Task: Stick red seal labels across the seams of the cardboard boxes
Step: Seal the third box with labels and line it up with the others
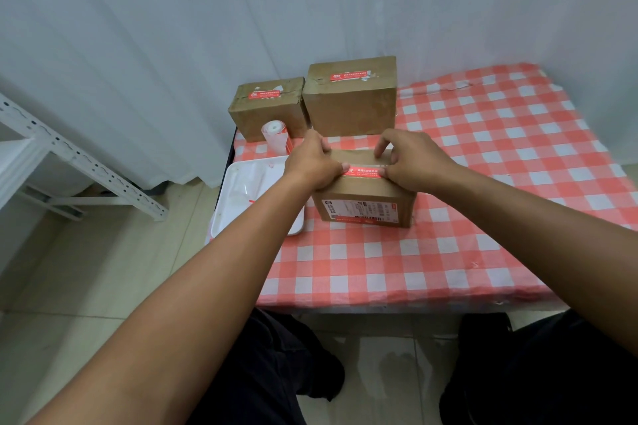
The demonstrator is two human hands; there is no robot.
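A cardboard box (366, 198) with a white shipping label on its front stands on the checked tablecloth near the table's left side. A red seal label (364, 172) lies across its top, close to the front edge. My left hand (312, 164) presses its thumb on the label's left end, and its bent fingers reach to the box's far edge. My right hand (411, 164) presses its thumb on the right end, with bent fingertips touching the box top. Behind stand two more boxes, a smaller left one (267, 110) and a taller right one (350, 103), each with a red label on top.
A roll of labels (274, 133) stands in front of the smaller box. A white tray (238, 203) holding scraps sits at the table's left edge. The red-and-white checked cloth (483, 183) covers the table. A white metal shelf frame (79, 162) stands on the floor at left; a curtain hangs behind.
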